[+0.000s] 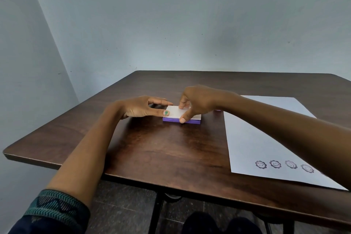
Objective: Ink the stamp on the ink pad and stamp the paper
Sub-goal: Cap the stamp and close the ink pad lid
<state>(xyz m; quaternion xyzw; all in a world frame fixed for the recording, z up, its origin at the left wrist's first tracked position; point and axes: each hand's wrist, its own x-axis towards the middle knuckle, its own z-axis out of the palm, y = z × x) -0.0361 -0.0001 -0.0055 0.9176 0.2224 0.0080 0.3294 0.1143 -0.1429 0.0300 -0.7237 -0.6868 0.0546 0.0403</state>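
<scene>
At the far left, my patterned teal sleeve cuff (57,208) leads up to my left hand (141,107), which lies loosely open on the dark wooden counter (171,148), fingers stretched toward the left end of the ink pad case and holding nothing; its thumb tip just touches the white lid. In the middle sits the ink pad (181,117), a flat purple case with a white lid, apparently closed. My right hand (197,103) arches over it, thumb on the near edge and fingers on the far edge, pinching the lid. Just beyond that wrist a small purple object (218,110) peeks out; it may be the stamp, but I cannot tell. To the right lies the white paper (266,138), with a row of flower-face stamp prints (275,164) near its front edge. I judge the step is opening the lid: I should steady the base with the left hand and lift the lid evenly, so the case does not skid.
</scene>
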